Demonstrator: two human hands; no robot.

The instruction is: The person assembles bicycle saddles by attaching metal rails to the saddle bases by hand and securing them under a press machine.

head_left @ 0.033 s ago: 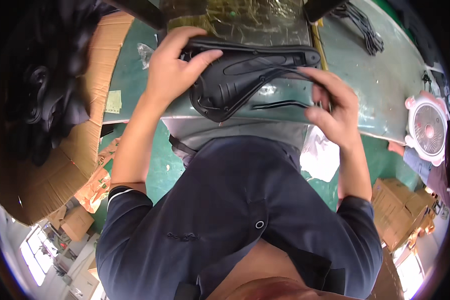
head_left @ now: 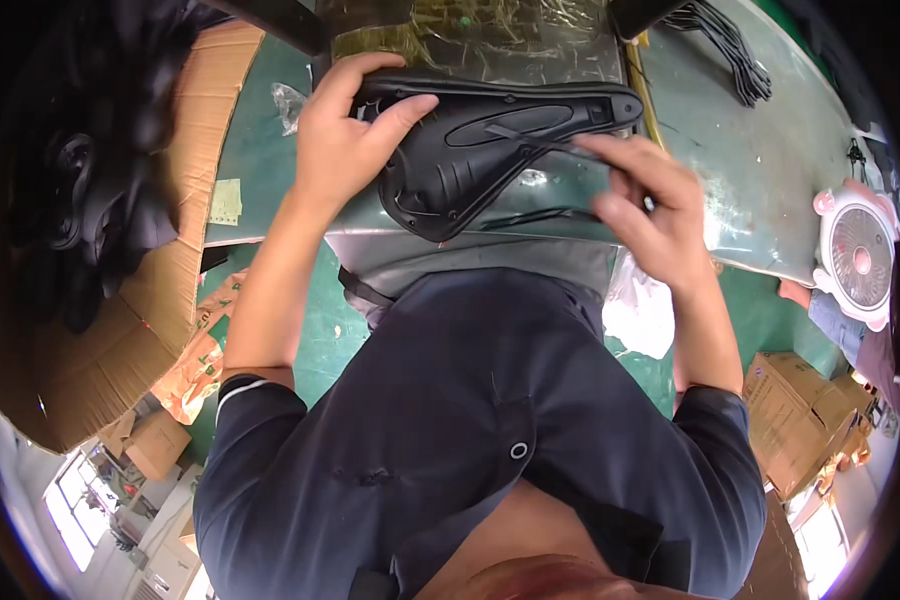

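Observation:
A black bicycle saddle lies with its underside up near the table's front edge, its wide end to the left and its narrow nose to the right. My left hand is closed round the wide end, thumb on top and fingers along the far rim. In my right hand is a thin black bent saddle rail, smeared by motion. One of its arms reaches over the saddle's underside; the other passes nearer to me, beside the saddle.
A bundle of similar black rails lies at the table's far right. Black parts fill a cardboard box at left. A pink-white fan stands at right. Dark posts rise at the table's back.
My right hand has shifted slightly left and toward me, and the rail's arms reach farther over and beside the saddle. The left hand and saddle have barely moved.

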